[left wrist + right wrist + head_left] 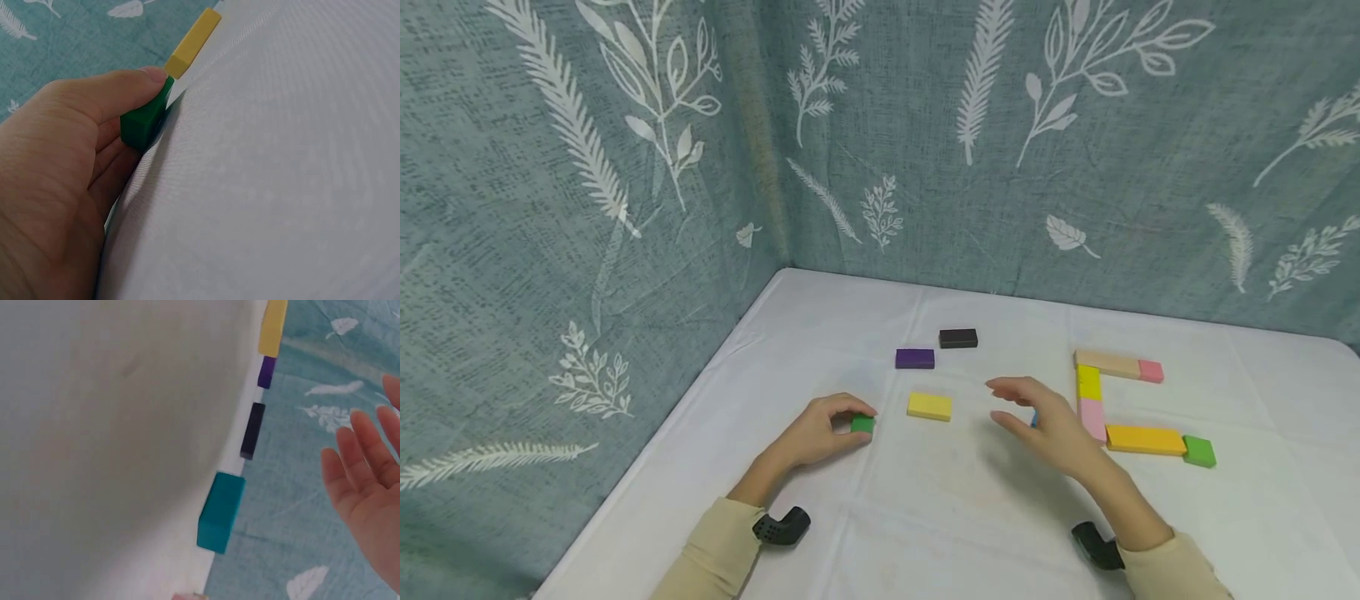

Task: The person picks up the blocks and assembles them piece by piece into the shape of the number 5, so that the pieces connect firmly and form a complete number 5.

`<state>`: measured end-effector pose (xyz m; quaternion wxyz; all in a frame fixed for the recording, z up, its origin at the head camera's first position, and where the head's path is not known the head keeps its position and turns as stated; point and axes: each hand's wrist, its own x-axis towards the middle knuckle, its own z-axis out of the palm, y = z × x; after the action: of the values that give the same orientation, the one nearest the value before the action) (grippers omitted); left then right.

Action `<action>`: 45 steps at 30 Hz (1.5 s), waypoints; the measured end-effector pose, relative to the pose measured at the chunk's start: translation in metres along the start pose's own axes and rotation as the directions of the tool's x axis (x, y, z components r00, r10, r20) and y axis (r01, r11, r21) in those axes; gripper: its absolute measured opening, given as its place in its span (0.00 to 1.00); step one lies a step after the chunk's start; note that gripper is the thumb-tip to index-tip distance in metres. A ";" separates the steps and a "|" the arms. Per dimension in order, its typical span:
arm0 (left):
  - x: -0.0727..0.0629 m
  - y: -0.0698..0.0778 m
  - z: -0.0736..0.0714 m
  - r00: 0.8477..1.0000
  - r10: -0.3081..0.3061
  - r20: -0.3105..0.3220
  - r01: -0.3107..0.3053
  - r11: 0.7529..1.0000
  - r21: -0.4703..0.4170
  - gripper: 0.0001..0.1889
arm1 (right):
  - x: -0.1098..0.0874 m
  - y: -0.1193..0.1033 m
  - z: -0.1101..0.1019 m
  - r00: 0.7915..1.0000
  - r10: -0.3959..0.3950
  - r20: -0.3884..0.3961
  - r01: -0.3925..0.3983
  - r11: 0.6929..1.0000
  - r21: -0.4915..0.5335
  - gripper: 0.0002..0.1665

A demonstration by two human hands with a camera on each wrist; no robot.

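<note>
My left hand (823, 432) pinches a green block (862, 423) between thumb and fingers at the left of the table. In the left wrist view that green block (145, 119) is low against the white cloth. A yellow block (929, 407) lies just right of it. My right hand (1054, 425) hovers over the table, fingers apart and holding nothing. Behind it, a blue block (1034, 419) is mostly hidden in the head view. It appears as a teal-blue block (220, 512) in the right wrist view, apart from the fingers.
Purple (915, 358) and black (958, 338) blocks lie farther back. At right, joined blocks form a bent line: a tan block (1107, 364), pink block (1151, 372), yellow block (1088, 382), light pink block (1092, 420), orange block (1145, 440) and green block (1199, 451). Curtains (910, 208) border the table.
</note>
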<state>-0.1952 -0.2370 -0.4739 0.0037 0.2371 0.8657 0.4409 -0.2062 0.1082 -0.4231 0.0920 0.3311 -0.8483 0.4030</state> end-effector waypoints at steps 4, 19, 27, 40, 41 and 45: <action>-0.001 0.000 -0.001 1.000 0.011 -0.005 -0.011 1.000 -0.001 0.14 | 0.006 0.001 0.008 1.000 -0.008 0.002 0.008 1.000 0.009 0.23; -0.003 0.001 -0.002 1.000 -0.006 -0.005 0.006 1.000 0.017 0.14 | 0.028 -0.003 0.033 0.998 -0.002 0.062 -0.002 0.998 0.062 0.23; -0.003 -0.001 0.000 1.000 0.016 0.002 -0.016 1.000 0.009 0.15 | 0.040 -0.006 0.046 0.988 0.015 0.154 -0.027 0.997 0.074 0.24; 0.000 0.000 -0.001 0.999 0.039 0.008 -0.039 0.999 0.007 0.14 | 0.060 -0.012 0.064 0.964 0.035 0.264 -0.037 0.999 0.002 0.24; 0.000 0.000 -0.001 0.999 0.044 0.008 -0.044 0.999 0.009 0.14 | 0.061 -0.012 0.065 0.961 0.043 0.275 -0.044 0.999 -0.002 0.24; 0.000 -0.001 -0.001 0.999 0.040 0.008 -0.040 0.999 0.007 0.14 | 0.064 -0.013 0.069 0.947 0.062 0.316 -0.057 0.998 -0.026 0.24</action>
<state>-0.1962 -0.2381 -0.4745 -0.0025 0.2560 0.8623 0.4370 -0.2396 0.0200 -0.4334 -0.0549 0.3648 -0.8649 0.3403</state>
